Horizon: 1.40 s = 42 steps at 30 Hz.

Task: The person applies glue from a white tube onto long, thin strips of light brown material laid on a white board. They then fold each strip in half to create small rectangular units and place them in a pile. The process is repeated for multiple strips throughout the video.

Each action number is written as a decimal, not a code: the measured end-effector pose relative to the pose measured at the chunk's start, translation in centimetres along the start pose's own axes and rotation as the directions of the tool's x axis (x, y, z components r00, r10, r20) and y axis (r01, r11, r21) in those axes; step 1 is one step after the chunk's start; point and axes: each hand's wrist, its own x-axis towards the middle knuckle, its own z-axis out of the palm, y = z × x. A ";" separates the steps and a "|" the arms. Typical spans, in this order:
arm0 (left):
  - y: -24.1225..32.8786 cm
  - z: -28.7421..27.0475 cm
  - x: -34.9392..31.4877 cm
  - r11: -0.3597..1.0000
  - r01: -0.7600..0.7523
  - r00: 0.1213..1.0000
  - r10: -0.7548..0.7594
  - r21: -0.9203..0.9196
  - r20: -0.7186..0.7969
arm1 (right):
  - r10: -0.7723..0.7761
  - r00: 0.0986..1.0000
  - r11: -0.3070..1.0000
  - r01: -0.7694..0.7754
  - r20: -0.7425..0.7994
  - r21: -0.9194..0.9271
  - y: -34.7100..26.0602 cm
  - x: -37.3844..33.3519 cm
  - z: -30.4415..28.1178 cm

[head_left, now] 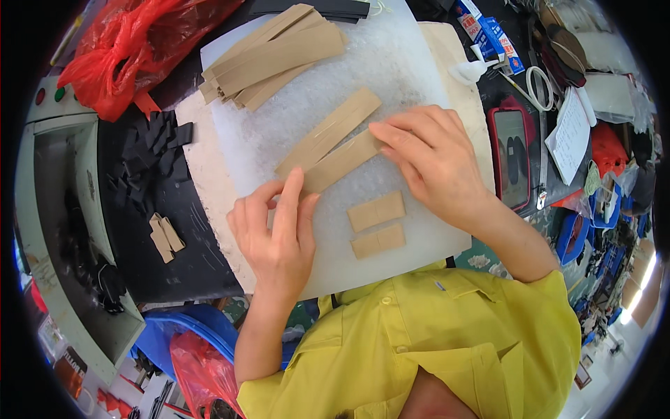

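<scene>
Two long tan strips (329, 131) lie slantwise, close together, on a cloudy white sheet (412, 63). My right hand (436, 157) pinches the upper right end of the nearer tan strip (342, 162) between thumb and fingers. At that strip's lower left end, my left hand (273, 227) has its index finger and thumb on either side of the corner, gripping it. Below the strips, two short tan pieces (377, 211) rest one above the other, each with a line across its middle. A fanned pile of tan strips (279, 59) occupies the sheet's far left.
Small black pieces (150, 157) are heaped left of the sheet, near a few folded tan pieces (165, 237). A red plastic bag (132, 52) sits at far left. On the right are a red-edged phone (511, 157), a white bottle (471, 71) and a notebook (569, 136).
</scene>
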 end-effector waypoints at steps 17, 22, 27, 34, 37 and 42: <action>1.2 -0.2 0.4 0.938 0.093 0.994 -0.105 -0.333 -0.016 | 0.149 0.977 0.981 -0.165 0.154 0.098 -1.4 0.4 -2.1; 2.6 1.5 0.9 0.899 0.083 0.993 -0.112 -0.430 -0.041 | 0.075 0.988 0.996 -0.080 0.136 0.030 -2.8 0.3 -1.9; 1.8 1.2 0.8 0.914 -0.038 0.999 0.032 -0.405 -0.021 | 0.004 1.000 0.974 -0.008 0.018 0.228 -1.9 -1.9 -0.5; 1.5 1.5 0.7 0.920 -0.063 0.997 0.074 -0.387 0.014 | -0.045 0.996 0.983 0.031 0.073 0.183 -1.5 -2.9 -0.4; 1.4 1.5 0.7 0.921 -0.081 0.995 0.096 -0.380 0.021 | -0.048 0.995 0.985 0.033 0.085 0.170 -1.7 -2.8 -0.5; 1.5 1.5 0.7 0.928 -0.080 0.994 0.100 -0.363 0.038 | -0.078 0.993 0.990 0.066 0.092 0.123 -1.6 -2.8 -0.4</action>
